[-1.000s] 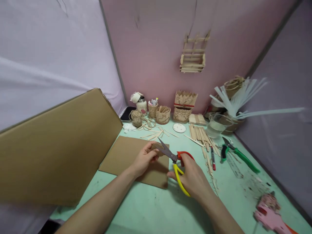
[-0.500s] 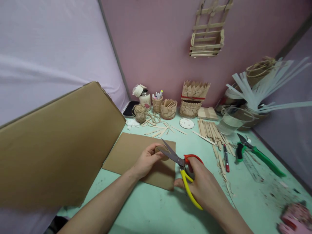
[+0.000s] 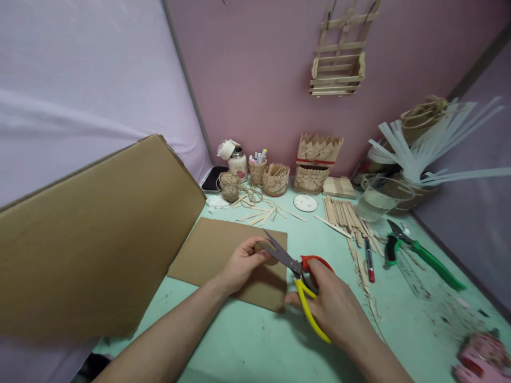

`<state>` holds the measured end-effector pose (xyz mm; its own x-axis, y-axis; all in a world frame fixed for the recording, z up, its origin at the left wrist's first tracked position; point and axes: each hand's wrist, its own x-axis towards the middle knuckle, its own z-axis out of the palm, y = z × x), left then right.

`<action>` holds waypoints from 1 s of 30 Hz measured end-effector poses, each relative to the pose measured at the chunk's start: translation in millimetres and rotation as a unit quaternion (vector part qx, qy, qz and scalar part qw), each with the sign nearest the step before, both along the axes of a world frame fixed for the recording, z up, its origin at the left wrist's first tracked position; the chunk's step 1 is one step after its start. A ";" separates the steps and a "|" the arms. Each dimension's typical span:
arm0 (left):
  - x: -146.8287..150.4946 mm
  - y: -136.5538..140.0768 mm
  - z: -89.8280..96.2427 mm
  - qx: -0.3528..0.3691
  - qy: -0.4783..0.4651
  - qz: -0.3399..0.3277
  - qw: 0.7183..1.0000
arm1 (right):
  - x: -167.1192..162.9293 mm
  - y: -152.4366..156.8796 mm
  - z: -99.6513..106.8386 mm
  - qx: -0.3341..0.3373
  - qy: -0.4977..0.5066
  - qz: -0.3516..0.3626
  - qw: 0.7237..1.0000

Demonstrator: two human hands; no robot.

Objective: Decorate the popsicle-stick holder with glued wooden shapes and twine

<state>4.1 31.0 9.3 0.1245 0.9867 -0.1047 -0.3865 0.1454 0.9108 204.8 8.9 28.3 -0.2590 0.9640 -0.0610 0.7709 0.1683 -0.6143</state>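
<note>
My left hand pinches a small rounded piece of brown cardboard between thumb and fingers. Around the handles of a pair of scissors, one red and one yellow, my right hand is closed. The scissor blades are parted and lie at the small piece; whether they bite into it I cannot tell. Beneath both hands a flat cardboard sheet rests on the pale green table. Part of the small piece is hidden by the blades and my fingers.
A large cardboard panel leans at the left. Wooden sticks, a red marker and green-handled shears lie to the right. Twine, stick-covered holders and a small white lid are behind. A plastic cup stands at back right.
Both hands, the scissors and the small cardboard piece keep nearly the same places. The scene shifts only slightly with the camera.
</note>
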 end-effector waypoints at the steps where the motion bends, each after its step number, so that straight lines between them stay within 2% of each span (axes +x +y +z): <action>1: 1.3 -0.7 0.3 -0.006 -0.003 0.003 1.000 | 0.2 -0.3 -0.5 0.005 -0.001 0.000 1.000; 11: 17.5 -9.3 9.3 -0.047 -0.050 0.033 0.997 | 6.1 -3.2 -10.0 0.085 -0.053 -0.022 0.995; 17: 16.7 -9.2 9.6 -0.079 -0.055 0.018 0.995 | 8.4 -1.5 -14.0 0.055 -0.031 -0.034 0.997; 19: 16.0 -8.6 9.2 -0.094 -0.044 0.019 0.994 | 9.7 1.4 -13.0 0.014 0.010 -0.035 0.999; 21: 15.0 -8.1 8.6 -0.100 -0.024 0.016 0.995 | 12.1 5.1 -11.9 -0.031 0.093 -0.037 0.994; 25: 12.5 -7.6 6.7 -0.094 -0.002 0.004 0.996 | 18.4 11.2 -12.7 -0.087 0.281 -0.077 0.953; 27: 11.6 -7.9 6.3 -0.094 -0.005 -0.005 0.996 | 20.3 12.4 -13.9 -0.106 0.325 -0.088 0.936; 30: 10.9 -8.5 7.0 -0.097 -0.004 -0.013 0.995 | 20.9 12.8 -13.6 -0.102 0.340 -0.090 0.930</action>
